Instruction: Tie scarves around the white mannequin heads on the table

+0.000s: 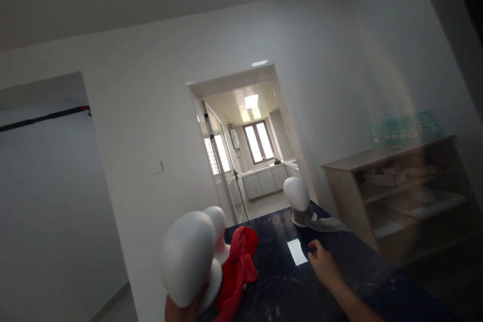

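- Gripping the near mannequin head (187, 257) from below, your left hand (184, 309) is clamped on its base at the table's (339, 282) left corner; a loose hold could let it tip off that edge
- Crowding it are a second head (218, 226) and red cloth (237, 266), which could snag
- Hovering open over the tabletop, your right hand (324, 265) holds nothing
- No readable writing anywhere

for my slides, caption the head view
Left hand lifts a white mannequin head; right hand rests on the dark table.
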{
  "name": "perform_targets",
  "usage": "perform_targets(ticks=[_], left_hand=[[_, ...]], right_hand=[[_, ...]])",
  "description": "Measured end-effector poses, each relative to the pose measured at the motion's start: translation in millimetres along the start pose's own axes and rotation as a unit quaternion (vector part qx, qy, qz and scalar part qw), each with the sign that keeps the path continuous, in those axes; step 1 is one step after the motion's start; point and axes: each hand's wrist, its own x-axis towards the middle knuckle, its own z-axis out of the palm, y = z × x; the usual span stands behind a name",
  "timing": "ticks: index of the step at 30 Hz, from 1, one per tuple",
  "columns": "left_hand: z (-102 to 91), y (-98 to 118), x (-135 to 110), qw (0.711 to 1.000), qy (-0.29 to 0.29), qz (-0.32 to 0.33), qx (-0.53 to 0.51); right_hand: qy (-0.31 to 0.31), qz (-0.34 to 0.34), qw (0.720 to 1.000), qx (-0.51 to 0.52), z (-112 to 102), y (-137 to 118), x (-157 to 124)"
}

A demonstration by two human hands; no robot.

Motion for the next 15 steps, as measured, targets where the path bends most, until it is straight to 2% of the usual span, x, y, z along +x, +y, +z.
perform_targets(ticks=[1,3,5,8,10,12,15], left_hand=[[8.1,11,-7,0.998,-0.04,-0.014,-0.035],[34.8,31,-25,0.992,-0.08,-0.053,-0.082],[71.4,45,-44,0.979,-0.138,-0.047,-0.143],[127.0,60,-67,0.968,-0.171,-0.018,-0.185],[154.5,66,-76,0.963,-0.19,-0.002,-0.19],[171.8,67,-83,0.963,-0.201,0.004,-0.181],[183.3,59,-95,0.965,-0.212,0.03,-0.151]], right_hand=[[-0.004,-0.002,1.0,0.001,1,-1,0],[-0.016,-0.008,1.0,0.003,2,-2,0],[-0.022,-0.013,1.0,0.003,0,-1,-1],[-0.018,-0.015,1.0,0.0,-4,1,-3],[-0.015,-0.012,1.0,-0.002,-7,3,-3],[-0.011,-0.008,1.0,-0.006,-9,3,-3],[-0.011,-0.011,1.0,-0.009,-8,3,-2]])
